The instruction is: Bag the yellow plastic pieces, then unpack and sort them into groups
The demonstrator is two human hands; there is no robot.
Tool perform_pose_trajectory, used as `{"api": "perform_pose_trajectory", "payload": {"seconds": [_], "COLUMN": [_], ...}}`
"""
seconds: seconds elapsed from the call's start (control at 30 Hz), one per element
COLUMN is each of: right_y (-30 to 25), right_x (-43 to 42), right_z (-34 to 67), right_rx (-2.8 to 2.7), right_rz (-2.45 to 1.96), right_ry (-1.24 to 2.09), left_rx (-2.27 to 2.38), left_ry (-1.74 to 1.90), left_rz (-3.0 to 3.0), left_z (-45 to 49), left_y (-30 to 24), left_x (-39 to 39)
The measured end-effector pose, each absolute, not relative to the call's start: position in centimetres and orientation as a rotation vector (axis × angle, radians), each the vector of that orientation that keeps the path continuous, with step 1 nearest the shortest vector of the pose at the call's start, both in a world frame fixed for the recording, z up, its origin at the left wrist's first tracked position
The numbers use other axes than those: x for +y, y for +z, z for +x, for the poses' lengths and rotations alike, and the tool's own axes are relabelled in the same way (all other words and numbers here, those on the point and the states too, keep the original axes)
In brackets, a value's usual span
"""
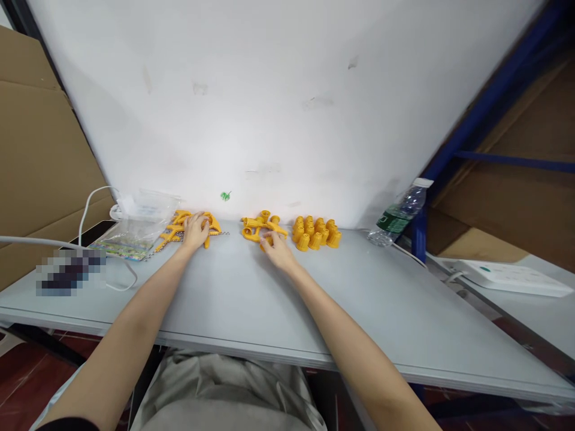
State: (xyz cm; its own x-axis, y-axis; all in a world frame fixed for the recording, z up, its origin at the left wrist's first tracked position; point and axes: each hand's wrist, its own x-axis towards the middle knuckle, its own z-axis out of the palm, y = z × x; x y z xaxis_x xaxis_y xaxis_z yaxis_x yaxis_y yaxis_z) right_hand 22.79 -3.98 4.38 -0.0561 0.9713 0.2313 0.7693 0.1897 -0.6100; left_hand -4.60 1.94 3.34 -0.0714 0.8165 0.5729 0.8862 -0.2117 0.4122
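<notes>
My left hand (196,230) reaches to the back of the grey table (251,299) and rests on a pile of yellow plastic pieces (179,226) with thin metal chains among them; its fingers curl over the pile. My right hand (276,246) lies at the near edge of a second heap of yellow curved parts (260,226), fingertips pinching one of them. Just right of that heap stands a tight group of several small yellow cone-shaped caps (317,233), untouched.
A clear plastic bag (137,230) with colourful contents lies left of the piles beside white cables (90,203). A water bottle (399,216) lies tilted at the right against the white wall. A white power strip (507,276) sits far right. Cardboard stands on both sides.
</notes>
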Motion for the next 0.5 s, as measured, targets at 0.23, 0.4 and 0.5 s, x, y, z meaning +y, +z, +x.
{"api": "perform_pose_trajectory", "payload": {"seconds": [0.23, 0.4, 0.5], "right_y": [3.7, 3.7, 3.8], "right_x": [-3.3, -3.5, -3.5], "right_z": [23.0, 22.9, 22.8], "right_rx": [-1.893, -2.079, -2.163], "right_rz": [-1.304, -0.996, -0.916], "right_ry": [0.106, 0.004, -0.028], "left_rx": [-1.593, -1.405, -1.539], "left_ry": [-1.12, -0.953, -0.835], "left_rz": [-2.356, -2.58, -2.478], "left_z": [-0.5, 2.5, 2.6], "left_y": [6.0, 6.2, 5.6], "left_x": [-1.0, -3.2, -3.7]}}
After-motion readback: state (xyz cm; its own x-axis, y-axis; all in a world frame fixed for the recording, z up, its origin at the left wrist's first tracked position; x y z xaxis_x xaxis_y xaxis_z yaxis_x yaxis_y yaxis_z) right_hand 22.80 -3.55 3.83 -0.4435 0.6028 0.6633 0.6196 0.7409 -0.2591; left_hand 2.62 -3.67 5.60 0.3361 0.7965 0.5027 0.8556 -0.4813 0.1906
